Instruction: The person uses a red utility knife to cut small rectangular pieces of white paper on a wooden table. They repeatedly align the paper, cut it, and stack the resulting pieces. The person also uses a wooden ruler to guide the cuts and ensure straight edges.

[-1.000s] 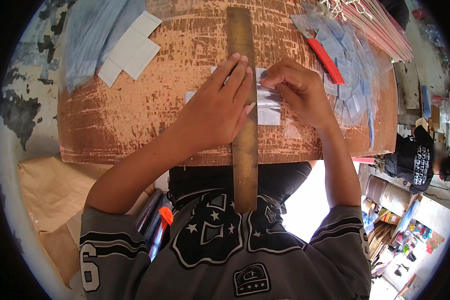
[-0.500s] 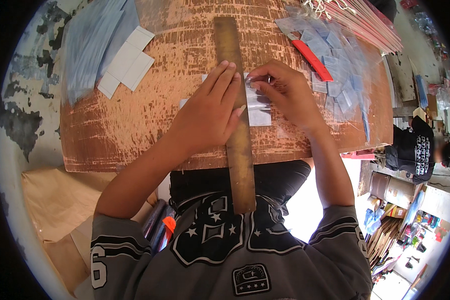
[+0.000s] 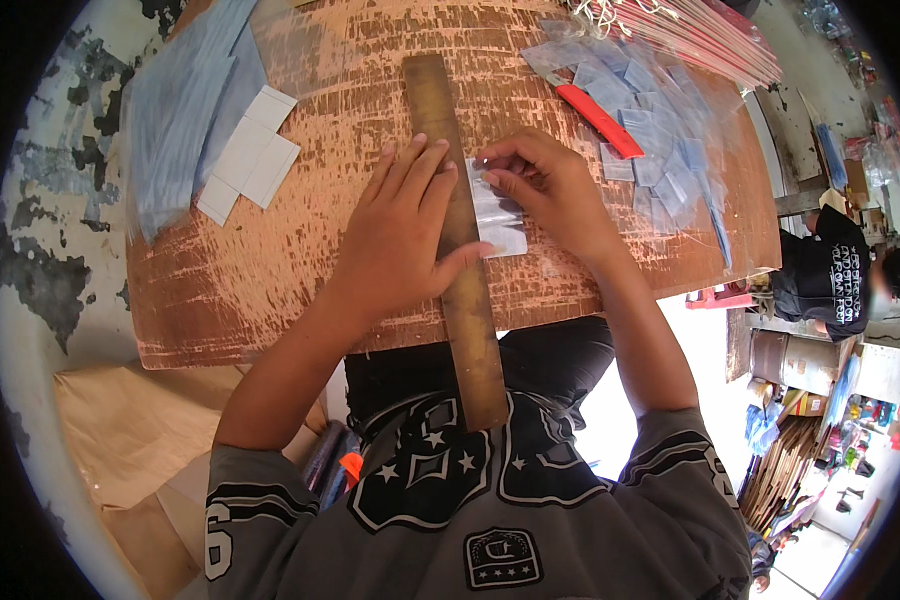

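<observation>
A long flat brownish ruler (image 3: 472, 330) lies across the table's near edge, its near end over my lap. My left hand (image 3: 395, 225) is spread flat, with fingertips on the ruler's left side and the thumb reaching across it. Under the ruler's right edge, a white sheet with glossy clear plastic (image 3: 500, 225) shows; the rest is hidden by the ruler and hand. My right hand (image 3: 547, 188) is closed in a pinch at the sheet's far corner, on what looks like a bit of clear film (image 3: 481, 163).
A red-handled cutter (image 3: 600, 120) lies by loose bluish clear plastic pieces (image 3: 660, 180) at right. Pink sticks (image 3: 690, 45) with white strings lie behind. At left, a cut white card template (image 3: 250, 150) rests beside stacked plastic strips (image 3: 175, 130). A person in black (image 3: 825, 270) is farther right.
My view has shifted slightly. My left hand has slid left on the ruler and its thumb has spread. White sheet edges left of the ruler no longer show. The right hand still pinches.
</observation>
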{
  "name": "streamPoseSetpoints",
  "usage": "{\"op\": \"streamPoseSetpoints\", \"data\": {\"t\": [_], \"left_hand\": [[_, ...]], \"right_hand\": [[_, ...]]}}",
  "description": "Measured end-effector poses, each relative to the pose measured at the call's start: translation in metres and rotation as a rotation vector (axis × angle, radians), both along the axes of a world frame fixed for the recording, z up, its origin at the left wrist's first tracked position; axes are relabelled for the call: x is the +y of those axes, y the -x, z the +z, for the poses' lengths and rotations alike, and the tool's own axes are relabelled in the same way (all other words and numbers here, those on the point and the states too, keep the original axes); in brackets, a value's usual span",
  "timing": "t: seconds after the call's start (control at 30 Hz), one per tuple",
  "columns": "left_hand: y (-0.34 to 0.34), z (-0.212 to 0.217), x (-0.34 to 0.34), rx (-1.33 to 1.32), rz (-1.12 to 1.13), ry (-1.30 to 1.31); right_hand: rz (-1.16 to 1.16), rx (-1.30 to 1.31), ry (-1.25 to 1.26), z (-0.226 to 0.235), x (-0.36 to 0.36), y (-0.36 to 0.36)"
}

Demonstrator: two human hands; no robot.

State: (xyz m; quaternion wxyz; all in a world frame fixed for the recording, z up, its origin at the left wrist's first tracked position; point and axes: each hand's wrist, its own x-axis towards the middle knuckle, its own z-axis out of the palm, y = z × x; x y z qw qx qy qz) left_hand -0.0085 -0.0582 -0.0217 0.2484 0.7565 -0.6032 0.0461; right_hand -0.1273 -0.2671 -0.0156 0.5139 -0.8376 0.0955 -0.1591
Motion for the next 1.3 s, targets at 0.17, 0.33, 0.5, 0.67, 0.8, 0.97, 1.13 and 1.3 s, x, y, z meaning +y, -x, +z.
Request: {"op": "streamPoseSetpoints", "data": {"t": [0.17, 0.33, 0.5, 0.67, 0.8, 0.97, 1.13, 1.3], "left_hand": [[0.003, 0.001, 0.002, 0.030, 0.048, -0.045], [0.001, 0.008, 0.010, 0.050, 0.015, -0.136], [-0.007, 0.012, 0.019, 0.056, -0.004, -0.273], [-0.011, 0.022, 0.031, 0.034, 0.047, -0.382], [-0.016, 0.025, 0.040, 0.057, 0.075, -0.401], [-0.022, 0.027, 0.046, 0.200, 0.083, -0.322], [0.001, -0.002, 0.043, 0.004, 0.222, -0.259], [0.006, 0.013, 0.040, 0.135, 0.274, -0.298]], "right_hand": [[-0.020, 0.028, 0.009, 0.005, 0.003, 0.003], [-0.008, -0.104, 0.177, -0.004, -0.003, 0.002], [0.014, -0.106, 0.203, -0.005, -0.004, 0.003], [0.014, -0.141, 0.163, -0.009, -0.004, 0.003], [0.016, -0.147, 0.161, -0.006, -0.005, 0.004], [0.006, -0.184, 0.186, -0.010, -0.004, 0.005], [0.021, -0.210, 0.142, -0.012, -0.002, 0.000], [0.013, -0.258, 0.212, -0.016, -0.007, 0.002]]}}
